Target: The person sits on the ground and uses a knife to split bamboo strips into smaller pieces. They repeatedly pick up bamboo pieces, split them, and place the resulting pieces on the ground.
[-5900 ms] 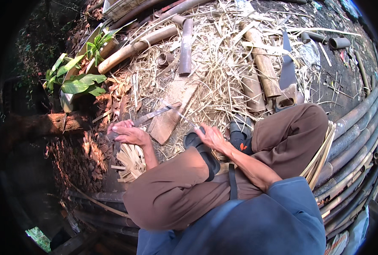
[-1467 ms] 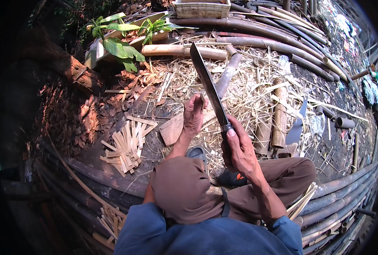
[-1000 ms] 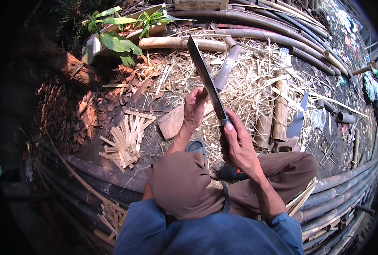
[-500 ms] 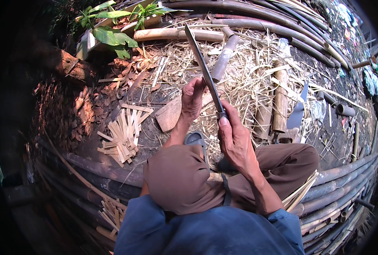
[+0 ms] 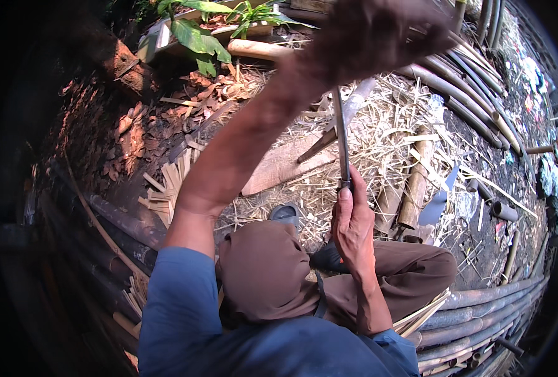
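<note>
While the person sits on the ground with knees drawn up, the right hand [image 5: 353,227] is closed around the handle of a long knife [image 5: 341,141], thumb laid along the top of the grip. The blade stands nearly upright in the view, seen edge-on as a thin dark line, its tip running up toward the raised left hand [image 5: 379,31]. That hand is lifted close to the camera and is blurred and dark; whether its fingers are closed or spread cannot be told, nor whether it touches the blade tip. The two hands are well apart, one at each end of the knife.

Behind the blade lies a flat wooden block [image 5: 285,166] on a litter of pale straw and shavings [image 5: 392,135]. A dark stick [image 5: 319,143] leans across the block, just beside the blade. To the left of the block lies a fan of short split bamboo strips [image 5: 169,185]. To the right of the knife lie short cut bamboo sections [image 5: 416,188], near the right knee. Long bamboo poles [image 5: 473,107] run along the upper right, and more poles [image 5: 473,308] curve along the lower right edge, with thin pale slats [image 5: 423,313] beside the right thigh. A green leafy plant [image 5: 194,34] stands at the top left, above reddish dry leaves [image 5: 134,125].
</note>
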`<state>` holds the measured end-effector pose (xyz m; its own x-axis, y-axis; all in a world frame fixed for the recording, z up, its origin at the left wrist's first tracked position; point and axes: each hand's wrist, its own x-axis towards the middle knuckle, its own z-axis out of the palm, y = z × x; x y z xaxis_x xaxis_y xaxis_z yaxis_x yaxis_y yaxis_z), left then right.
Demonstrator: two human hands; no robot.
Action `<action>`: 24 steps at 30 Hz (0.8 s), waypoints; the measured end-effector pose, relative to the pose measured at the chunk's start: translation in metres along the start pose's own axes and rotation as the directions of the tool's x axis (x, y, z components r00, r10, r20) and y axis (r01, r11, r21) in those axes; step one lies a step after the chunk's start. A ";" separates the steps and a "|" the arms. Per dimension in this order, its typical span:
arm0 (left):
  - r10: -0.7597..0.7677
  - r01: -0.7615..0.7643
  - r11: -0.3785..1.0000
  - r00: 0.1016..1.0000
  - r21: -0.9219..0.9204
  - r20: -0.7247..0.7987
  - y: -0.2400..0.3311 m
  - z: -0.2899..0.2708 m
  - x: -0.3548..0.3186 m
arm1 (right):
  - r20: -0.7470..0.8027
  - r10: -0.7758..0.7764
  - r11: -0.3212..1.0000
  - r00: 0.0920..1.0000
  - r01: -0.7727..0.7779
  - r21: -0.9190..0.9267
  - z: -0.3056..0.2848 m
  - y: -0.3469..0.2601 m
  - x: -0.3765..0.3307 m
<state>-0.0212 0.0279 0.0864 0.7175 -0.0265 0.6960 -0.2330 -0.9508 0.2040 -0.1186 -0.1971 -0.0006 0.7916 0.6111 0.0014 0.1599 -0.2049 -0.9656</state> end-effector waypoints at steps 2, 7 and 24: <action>-0.132 0.024 0.977 0.846 0.211 0.516 -0.027 0.049 -0.018 | 0.054 0.018 1.000 0.998 -0.018 -0.016 0.001 -0.007 0.000; -0.002 -0.014 0.999 0.943 0.047 0.332 -0.027 0.045 -0.012 | 0.003 -0.016 0.998 1.000 0.016 -0.053 0.005 -0.008 0.002; -0.200 0.159 0.925 0.976 -0.346 -0.089 -0.029 0.014 -0.064 | 0.082 -0.028 0.999 0.996 0.032 -0.041 -0.004 0.027 0.026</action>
<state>-0.0515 0.0532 0.0261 0.6887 0.1920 0.6992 -0.3289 -0.7767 0.5372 -0.0918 -0.1898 -0.0253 0.7356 0.6773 0.0075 0.2092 -0.2166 -0.9536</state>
